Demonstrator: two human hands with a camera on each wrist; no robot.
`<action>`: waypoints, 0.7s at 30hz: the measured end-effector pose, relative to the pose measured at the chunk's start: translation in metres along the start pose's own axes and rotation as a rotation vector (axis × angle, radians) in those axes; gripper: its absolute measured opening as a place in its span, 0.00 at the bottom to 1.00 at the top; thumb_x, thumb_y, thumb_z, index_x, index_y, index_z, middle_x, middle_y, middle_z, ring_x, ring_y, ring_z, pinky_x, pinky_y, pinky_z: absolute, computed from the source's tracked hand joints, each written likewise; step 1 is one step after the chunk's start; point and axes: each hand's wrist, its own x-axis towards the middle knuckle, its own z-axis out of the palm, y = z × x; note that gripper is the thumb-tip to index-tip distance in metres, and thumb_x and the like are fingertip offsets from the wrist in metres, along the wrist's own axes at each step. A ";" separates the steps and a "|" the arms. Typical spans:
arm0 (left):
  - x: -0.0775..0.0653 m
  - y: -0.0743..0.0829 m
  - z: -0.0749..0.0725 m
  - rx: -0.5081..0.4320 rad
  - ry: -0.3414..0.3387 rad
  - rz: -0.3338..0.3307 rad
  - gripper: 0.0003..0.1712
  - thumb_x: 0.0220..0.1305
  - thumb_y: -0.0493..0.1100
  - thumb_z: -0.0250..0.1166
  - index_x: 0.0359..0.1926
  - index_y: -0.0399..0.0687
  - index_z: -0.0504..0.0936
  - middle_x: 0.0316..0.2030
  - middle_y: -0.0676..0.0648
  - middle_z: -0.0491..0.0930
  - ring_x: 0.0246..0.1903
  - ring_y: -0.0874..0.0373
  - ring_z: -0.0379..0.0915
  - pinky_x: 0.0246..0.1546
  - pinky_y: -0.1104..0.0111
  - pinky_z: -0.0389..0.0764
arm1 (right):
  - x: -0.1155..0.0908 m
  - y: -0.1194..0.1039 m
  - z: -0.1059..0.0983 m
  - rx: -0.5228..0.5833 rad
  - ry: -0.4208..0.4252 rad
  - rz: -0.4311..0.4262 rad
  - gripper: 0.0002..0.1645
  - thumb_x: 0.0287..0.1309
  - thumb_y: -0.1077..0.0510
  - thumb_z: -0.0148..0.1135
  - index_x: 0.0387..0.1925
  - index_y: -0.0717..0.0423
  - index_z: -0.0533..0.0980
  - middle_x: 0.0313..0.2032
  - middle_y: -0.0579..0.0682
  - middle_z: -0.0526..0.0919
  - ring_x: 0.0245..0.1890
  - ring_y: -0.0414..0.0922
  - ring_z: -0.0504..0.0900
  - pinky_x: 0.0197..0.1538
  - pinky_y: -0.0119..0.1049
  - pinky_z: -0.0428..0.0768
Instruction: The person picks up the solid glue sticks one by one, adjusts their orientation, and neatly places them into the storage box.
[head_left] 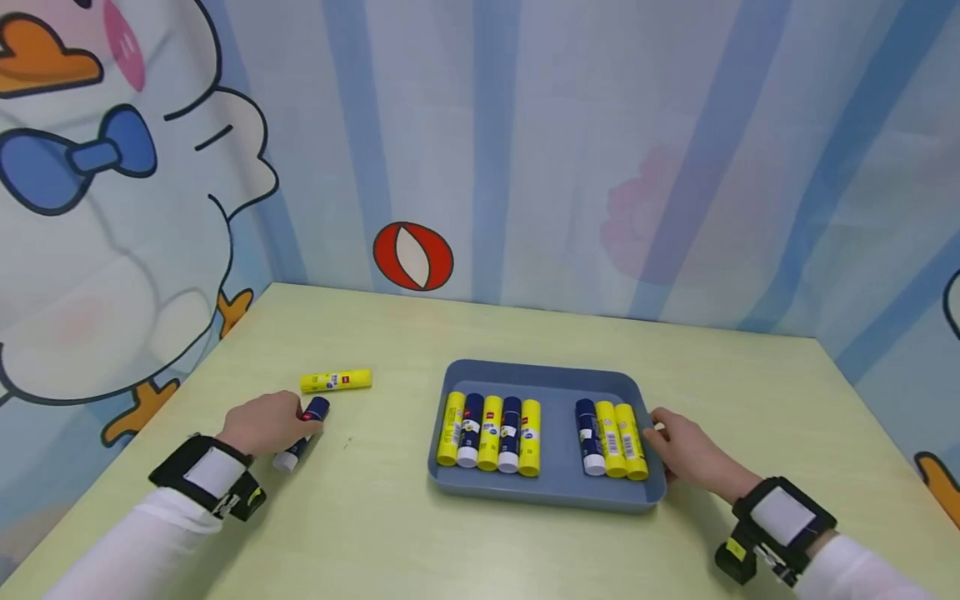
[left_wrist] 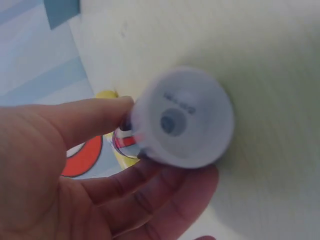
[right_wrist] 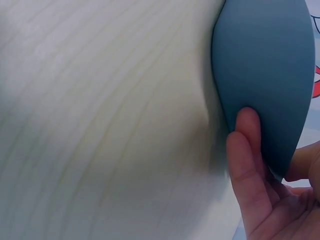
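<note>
At the left of the table my left hand (head_left: 264,423) pinches a dark blue glue stick (head_left: 292,457) between thumb and fingers. Its round white base (left_wrist: 200,130) faces the camera in the left wrist view. Just beyond that hand, a yellow glue stick (head_left: 336,381) lies on its side. My right hand (head_left: 693,452) grips the right edge of a blue-grey tray (head_left: 540,497), with fingers (right_wrist: 247,162) against the outer wall. Inside the tray, yellow glue sticks (head_left: 529,437) and dark blue ones (head_left: 589,437) lie side by side in two groups, with a gap between them.
The pale wooden table (head_left: 375,533) backs onto a striped cloth (head_left: 555,150) printed with a red and white ball. Another printed cloth, showing a large white duck (head_left: 97,267), hangs along the left side. Each wrist wears a black strap with a small camera.
</note>
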 end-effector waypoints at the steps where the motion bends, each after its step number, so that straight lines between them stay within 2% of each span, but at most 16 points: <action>1: -0.001 0.002 0.000 -0.005 -0.007 0.004 0.20 0.64 0.52 0.63 0.27 0.39 0.73 0.22 0.47 0.72 0.22 0.55 0.69 0.21 0.67 0.66 | 0.000 0.000 0.000 0.005 0.000 0.003 0.14 0.71 0.65 0.48 0.50 0.75 0.64 0.31 0.57 0.79 0.20 0.45 0.77 0.25 0.39 0.80; 4: -0.004 0.008 -0.001 -0.027 0.002 0.007 0.20 0.64 0.52 0.63 0.30 0.38 0.74 0.24 0.47 0.73 0.23 0.55 0.70 0.21 0.68 0.67 | 0.000 0.001 -0.001 0.014 -0.003 0.004 0.14 0.71 0.65 0.48 0.51 0.74 0.64 0.31 0.57 0.79 0.19 0.45 0.77 0.25 0.39 0.80; 7: -0.003 0.018 -0.001 -0.078 0.057 0.024 0.21 0.65 0.53 0.62 0.34 0.36 0.75 0.25 0.46 0.74 0.23 0.55 0.70 0.20 0.68 0.67 | 0.000 0.002 -0.001 0.019 -0.001 0.009 0.14 0.71 0.65 0.48 0.51 0.74 0.64 0.31 0.57 0.79 0.20 0.45 0.77 0.26 0.39 0.81; 9: -0.001 0.028 -0.003 -0.152 0.096 0.058 0.21 0.67 0.53 0.61 0.37 0.35 0.75 0.26 0.45 0.75 0.24 0.55 0.69 0.21 0.67 0.67 | 0.000 0.003 0.000 0.019 0.000 0.020 0.15 0.71 0.65 0.48 0.51 0.74 0.64 0.32 0.58 0.79 0.21 0.45 0.78 0.26 0.39 0.81; 11: 0.002 0.042 -0.005 -0.268 0.113 0.100 0.22 0.68 0.52 0.60 0.42 0.34 0.75 0.29 0.45 0.76 0.25 0.55 0.70 0.21 0.67 0.70 | 0.002 0.001 0.000 0.010 0.001 0.030 0.15 0.71 0.64 0.48 0.52 0.74 0.64 0.33 0.59 0.79 0.21 0.46 0.78 0.27 0.39 0.81; 13: 0.005 0.061 -0.007 -0.407 0.093 0.138 0.22 0.69 0.51 0.59 0.47 0.34 0.74 0.32 0.44 0.77 0.26 0.54 0.71 0.23 0.66 0.75 | 0.002 0.000 0.000 0.005 0.007 0.041 0.15 0.71 0.64 0.48 0.51 0.74 0.64 0.34 0.59 0.79 0.22 0.46 0.78 0.27 0.39 0.81; 16: 0.010 0.097 -0.008 -0.585 0.026 0.167 0.22 0.70 0.51 0.59 0.50 0.34 0.74 0.35 0.43 0.78 0.27 0.53 0.74 0.24 0.65 0.80 | 0.001 0.000 0.000 -0.002 0.015 0.051 0.14 0.71 0.65 0.49 0.50 0.74 0.65 0.33 0.59 0.79 0.21 0.46 0.78 0.27 0.39 0.81; 18: 0.012 0.123 -0.008 -0.656 -0.022 0.191 0.22 0.69 0.51 0.60 0.50 0.35 0.74 0.35 0.43 0.79 0.27 0.53 0.75 0.24 0.65 0.81 | 0.001 -0.001 0.000 0.003 0.018 0.052 0.13 0.70 0.65 0.49 0.49 0.73 0.65 0.33 0.58 0.80 0.20 0.46 0.78 0.26 0.39 0.81; 21: 0.015 0.160 -0.005 -0.707 -0.105 0.230 0.21 0.69 0.51 0.61 0.49 0.35 0.76 0.33 0.43 0.79 0.27 0.52 0.77 0.25 0.65 0.82 | 0.002 -0.001 -0.001 0.013 0.012 0.051 0.12 0.70 0.66 0.49 0.48 0.73 0.65 0.33 0.58 0.80 0.21 0.46 0.78 0.26 0.39 0.81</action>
